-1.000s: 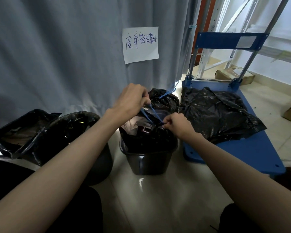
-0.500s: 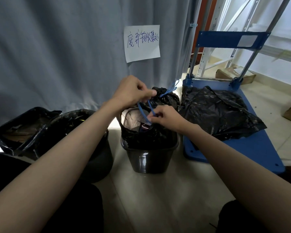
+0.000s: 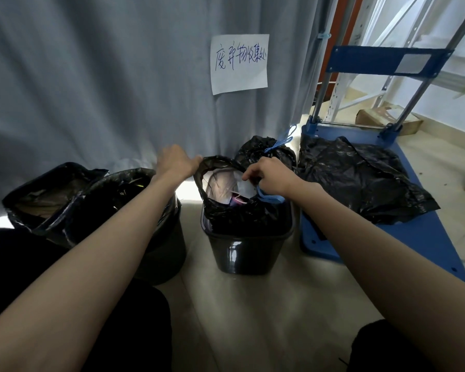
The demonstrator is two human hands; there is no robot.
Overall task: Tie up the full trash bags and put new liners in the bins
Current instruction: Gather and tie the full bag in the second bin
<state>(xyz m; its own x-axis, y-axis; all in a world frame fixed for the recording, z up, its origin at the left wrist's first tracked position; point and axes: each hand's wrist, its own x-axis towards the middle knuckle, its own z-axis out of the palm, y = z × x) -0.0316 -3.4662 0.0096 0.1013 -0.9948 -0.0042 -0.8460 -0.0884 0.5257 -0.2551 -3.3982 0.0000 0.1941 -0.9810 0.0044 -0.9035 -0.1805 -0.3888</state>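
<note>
Hands (image 3: 176, 162) parted, gripping bag rim (image 3: 215, 160)

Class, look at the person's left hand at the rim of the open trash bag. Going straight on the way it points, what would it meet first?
The left hand points rightward, gripping the open bag by its rim. Straight on lies the bag's open mouth, then probably the tied bag behind; depth is unclear.

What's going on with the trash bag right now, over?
Left hand grips the bag's rim; right hand pinches the opposite rim. Trash bag in the square bin open, untied, blue drawstring slack. Nothing in the way.
</note>
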